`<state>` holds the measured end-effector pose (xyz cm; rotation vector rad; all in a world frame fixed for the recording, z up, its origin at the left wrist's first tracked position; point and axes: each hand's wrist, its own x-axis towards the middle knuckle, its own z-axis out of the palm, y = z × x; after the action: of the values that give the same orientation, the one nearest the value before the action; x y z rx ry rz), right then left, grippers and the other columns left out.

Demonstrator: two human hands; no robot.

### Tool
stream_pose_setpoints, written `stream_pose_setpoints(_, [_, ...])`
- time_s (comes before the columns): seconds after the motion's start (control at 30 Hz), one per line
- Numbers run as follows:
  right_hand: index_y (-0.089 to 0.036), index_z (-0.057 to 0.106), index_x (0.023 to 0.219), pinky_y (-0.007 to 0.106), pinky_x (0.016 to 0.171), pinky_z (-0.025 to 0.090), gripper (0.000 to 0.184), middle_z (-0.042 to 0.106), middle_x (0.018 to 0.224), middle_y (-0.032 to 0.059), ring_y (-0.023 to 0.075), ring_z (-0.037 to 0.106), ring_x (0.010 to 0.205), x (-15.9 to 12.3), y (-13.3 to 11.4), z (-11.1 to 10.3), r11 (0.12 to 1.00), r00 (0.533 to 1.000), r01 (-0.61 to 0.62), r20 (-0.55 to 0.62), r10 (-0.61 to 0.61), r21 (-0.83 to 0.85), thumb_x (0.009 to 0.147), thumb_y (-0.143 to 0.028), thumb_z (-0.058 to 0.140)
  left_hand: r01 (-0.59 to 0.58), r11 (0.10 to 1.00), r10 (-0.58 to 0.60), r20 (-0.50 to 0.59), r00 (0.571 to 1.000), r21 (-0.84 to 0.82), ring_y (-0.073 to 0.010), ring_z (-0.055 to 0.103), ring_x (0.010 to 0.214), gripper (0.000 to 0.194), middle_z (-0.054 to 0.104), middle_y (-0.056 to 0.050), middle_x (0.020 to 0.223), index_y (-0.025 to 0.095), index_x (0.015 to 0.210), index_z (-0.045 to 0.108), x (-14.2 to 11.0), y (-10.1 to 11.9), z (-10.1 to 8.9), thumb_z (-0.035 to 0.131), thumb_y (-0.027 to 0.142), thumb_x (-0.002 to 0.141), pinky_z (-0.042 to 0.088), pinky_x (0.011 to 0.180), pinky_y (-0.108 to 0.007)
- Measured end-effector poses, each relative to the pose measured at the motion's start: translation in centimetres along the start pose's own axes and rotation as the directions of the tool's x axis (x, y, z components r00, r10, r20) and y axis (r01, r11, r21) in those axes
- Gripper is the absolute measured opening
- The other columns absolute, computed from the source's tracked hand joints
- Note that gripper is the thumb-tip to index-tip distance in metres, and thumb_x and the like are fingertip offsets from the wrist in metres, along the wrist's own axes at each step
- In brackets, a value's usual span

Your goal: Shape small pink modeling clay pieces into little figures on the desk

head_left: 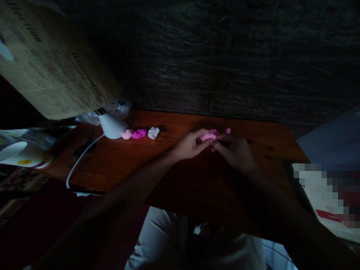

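Note:
Over the right half of the wooden table, my two hands meet at a piece of pink modelling clay [208, 136]. My left hand [191, 144] is closed around its left side, thumb along the near edge. The fingers of my right hand [235, 149] pinch at the clay's right end. Just behind them shows a darker pink bit [214, 132]; whether it is joined to the held piece I cannot tell. A small pink crumb [228, 130] lies beyond my right hand. To the left sit a pale pink lump [127, 134], a magenta lump [140, 133] and a white lump [153, 132].
A white lamp base [112, 125] with a cable [81, 157] stands left under a newsprint-patterned shade [56, 60]. Dark scissors [87, 144] lie near it, and a white cup [17, 153] is farther left. A dark wall [210, 56] rises behind the wooden table [168, 180].

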<state>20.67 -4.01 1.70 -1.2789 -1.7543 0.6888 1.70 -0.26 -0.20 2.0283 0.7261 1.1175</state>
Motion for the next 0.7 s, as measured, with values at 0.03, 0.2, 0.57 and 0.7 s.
stream_pose_setpoints(0.03, [-0.020, 0.077, 0.078, 0.033, 0.067, 0.049, 0.022, 0.073, 0.068, 0.0041, 0.0189, 0.065, 0.065, 0.0, 0.0, 0.1, 1.000, 1.000, -0.011, -0.005, 0.012, 0.027, 0.082, -0.038, 0.064, -0.003, 1.000, 0.003, 0.002, 1.000, 0.018, -0.0114, 0.065, 0.076, 0.023, 0.074, -0.006, 0.092, 0.013, 0.107, 0.069, 0.0, 0.2, -0.2, 0.064, 0.031, 0.094, 0.051, 0.068, -0.022])
stream_pose_setpoints(0.2, [-0.019, 0.076, 0.081, 0.029, 0.055, 0.046, 0.020, 0.072, 0.067, 0.0025, 0.0131, 0.057, 0.052, 0.0, -0.4, 0.9, 0.970, 0.996, -0.088, -0.009, 0.092, 0.225, 0.078, -0.036, 0.066, 0.017, 1.000, -0.016, 0.043, 0.999, -0.026, -0.0123, 0.066, 0.074, 0.019, 0.073, -0.006, 0.090, 0.014, 0.104, 0.067, -0.1, 1.0, -0.6, 0.063, 0.030, 0.093, 0.053, 0.066, -0.024])
stream_pose_setpoints(0.57, [-0.022, 0.075, 0.098, 0.029, 0.065, 0.051, 0.025, 0.074, 0.086, 0.0026, 0.0139, 0.063, 0.070, 0.3, -0.4, -0.1, 0.889, 0.959, -0.079, -0.208, 0.190, 0.451, 0.084, -0.043, 0.072, 0.065, 0.937, -0.152, -0.233, 0.960, -0.343, -0.0116, 0.064, 0.066, 0.021, 0.075, -0.007, 0.094, 0.022, 0.097, 0.052, 0.9, 1.0, -1.1, 0.057, 0.042, 0.096, 0.057, 0.065, -0.029])
stream_pose_setpoints(0.7, [-0.025, 0.078, 0.106, 0.029, 0.059, 0.049, 0.032, 0.073, 0.086, 0.0012, 0.0119, 0.058, 0.063, -0.3, -1.3, 1.0, 0.874, 0.984, -0.068, -0.110, 0.137, 0.482, 0.087, -0.050, 0.072, 0.100, 0.958, -0.159, -0.209, 0.965, -0.270, -0.0091, 0.054, 0.056, 0.018, 0.071, -0.003, 0.085, 0.022, 0.102, 0.056, 0.7, 0.3, -0.9, 0.058, 0.039, 0.095, 0.050, 0.056, -0.025])
